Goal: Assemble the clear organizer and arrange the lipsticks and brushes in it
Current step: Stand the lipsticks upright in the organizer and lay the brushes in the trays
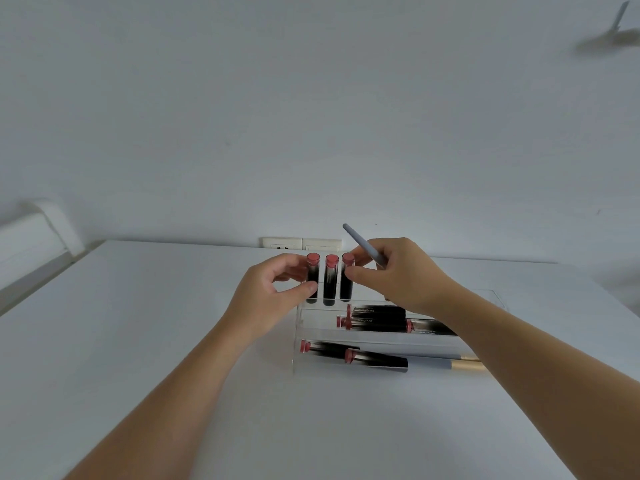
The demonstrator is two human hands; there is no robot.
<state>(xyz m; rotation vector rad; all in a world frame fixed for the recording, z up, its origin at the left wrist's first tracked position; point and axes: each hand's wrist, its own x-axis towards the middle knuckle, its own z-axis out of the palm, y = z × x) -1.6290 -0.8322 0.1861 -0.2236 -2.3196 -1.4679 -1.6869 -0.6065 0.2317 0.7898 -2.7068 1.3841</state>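
A white table against a white wall, seen from above and behind two bare forearms. A clear acrylic organizer with stepped tiers sits at the table's centre. In its back tier, at 12 o'clock, three black lipsticks with pink tops stand upright in a row: the left lipstick, the middle lipstick and the right lipstick. The left hand curls around the left lipstick, thumb in front, fingers behind. The right hand pinches a slim grey brush handle, tilted up toward 11 o'clock, while its thumb tip touches the right lipstick. In the middle tier several lipsticks lie flat on their sides. In the front tier, at 6 o'clock, two more lying lipsticks rest beside two grey brushes with gold ferrules. A wall socket sits behind the table.
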